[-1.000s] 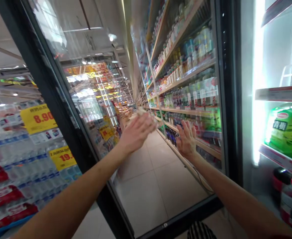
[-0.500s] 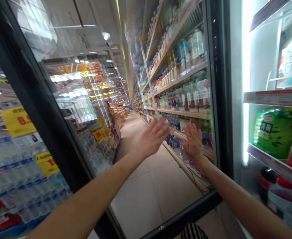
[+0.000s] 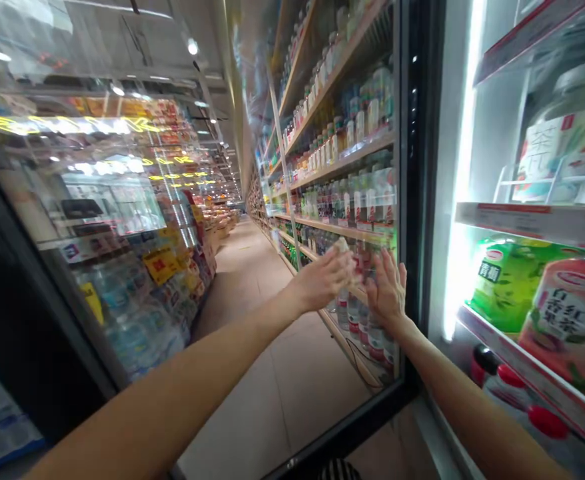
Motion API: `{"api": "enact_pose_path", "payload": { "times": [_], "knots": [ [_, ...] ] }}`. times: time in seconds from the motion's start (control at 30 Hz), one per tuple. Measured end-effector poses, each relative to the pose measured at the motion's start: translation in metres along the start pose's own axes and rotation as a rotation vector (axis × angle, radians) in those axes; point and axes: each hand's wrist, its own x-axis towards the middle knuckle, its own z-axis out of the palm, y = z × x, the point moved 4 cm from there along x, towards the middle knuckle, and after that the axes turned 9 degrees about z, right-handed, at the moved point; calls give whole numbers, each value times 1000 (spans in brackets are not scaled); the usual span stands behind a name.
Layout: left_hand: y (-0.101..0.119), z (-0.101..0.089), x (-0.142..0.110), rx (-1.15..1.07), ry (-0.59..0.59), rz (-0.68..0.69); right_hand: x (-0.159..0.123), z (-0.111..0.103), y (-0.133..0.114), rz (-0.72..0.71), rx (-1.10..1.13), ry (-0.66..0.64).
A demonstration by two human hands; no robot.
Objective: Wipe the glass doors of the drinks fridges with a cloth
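Glass Door [image 3: 292, 377] Beside Lit Shelf [image 3: 532, 225]

A pale cloth [image 3: 341, 245] is gripped in the left hand [image 3: 324, 280]; the right hand [image 3: 387, 291] is spread flat at the door. "青梅" is printed on the green pack [image 3: 507, 290], "红茶" on the orange pack [image 3: 570, 327].

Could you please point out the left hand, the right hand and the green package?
Left hand [image 3: 322, 281], head view: back of hand.
Right hand [image 3: 387, 292], head view: back of hand.
Green package [image 3: 508, 285], head view: front.
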Motion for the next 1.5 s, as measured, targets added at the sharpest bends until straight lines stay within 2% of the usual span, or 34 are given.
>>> {"api": "enact_pose_path", "payload": {
  "times": [0.1,0.13,0.17,0.2,0.3,0.33,0.37,0.47,0.53,0.6,0.7,0.77,0.83,0.93,1.0,1.03,1.13,1.17,1.2,1.3,1.37,1.5],
  "knots": [
    [-25,0,25,32,73,-287,2,-6,14,20,-17,22],
    [-28,2,31,39,89,-343,2,-8,19,22,-24,27],
    [-25,7,36,39,97,-342,2,-10,24,18,-32,26],
    [-17,13,41,31,93,-280,2,-12,29,13,-41,23],
    [8,32,52,-20,48,39,5,-17,43,10,-68,20],
    [8,34,56,-29,43,84,8,-19,47,15,-72,25],
    [2,34,62,-28,48,67,10,-22,50,21,-75,35],
    [-39,21,84,6,124,-212,18,-29,56,29,-71,60],
    [-56,16,99,15,166,-380,21,-33,59,30,-62,59],
    [-48,25,111,-12,144,-369,21,-36,62,31,-54,52],
    [-5,52,120,-80,33,-110,19,-40,69,32,-49,63],
    [13,63,119,-110,-7,28,19,-42,72,36,-49,79],
    [8,60,117,-97,-2,33,19,-44,74,40,-47,91],
    [-23,40,111,-18,73,-179,21,-44,71,39,-36,98],
    [-31,31,106,20,93,-252,22,-43,67,49,-27,96],
    [-27,30,103,20,74,-205,23,-42,64,55,-24,93],
    [-12,32,90,-12,-30,66,24,-39,55,65,-21,83],
    [-14,30,85,-8,-41,92,25,-38,52,64,-20,82],
    [-21,25,80,11,-29,55,25,-37,49,62,-18,81],
    [-54,2,63,104,87,-240,28,-33,40,61,-1,79],
    [-62,-7,53,127,122,-308,30,-30,33,57,9,77],
    [-44,-6,38,68,48,-8,39,-25,17,28,24,98]
  ]
}}
